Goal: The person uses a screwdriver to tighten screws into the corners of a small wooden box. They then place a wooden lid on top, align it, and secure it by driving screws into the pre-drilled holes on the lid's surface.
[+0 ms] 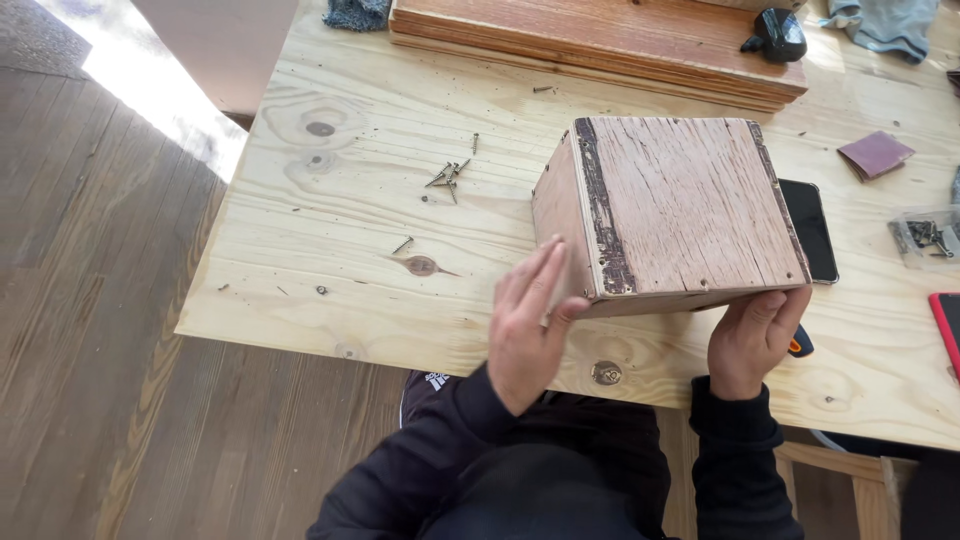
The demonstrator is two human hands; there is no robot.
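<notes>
Head view: a square box of rough reddish wood [680, 215] is held tilted on the pale plywood tabletop [330, 270]. Its near left side is pressed by the open-fingered left hand [527, 325]; its near right edge is gripped from below by the right hand [752, 335]. Loose screws [448, 175] lie far left.

The wooden box [672, 212] is reddish-tan with fine lengthwise grain on top, a dark, rough, bark-like strip along its left edge and a paler pinkish-tan left side. The table [330, 215] is pale yellow pine with wavy, swirling grain and brown knots, carrying dark grey screws [449, 175] to the left of the box, a black phone [809, 229] at the box's right, a maroon square of sandpaper [875, 154] further right and warm orange-brown boards [590, 40] at the far side. The floor [90, 330] is grey-brown planks with a bright sunlit patch at far left, and the person's sleeves [440, 450] are black.
</notes>
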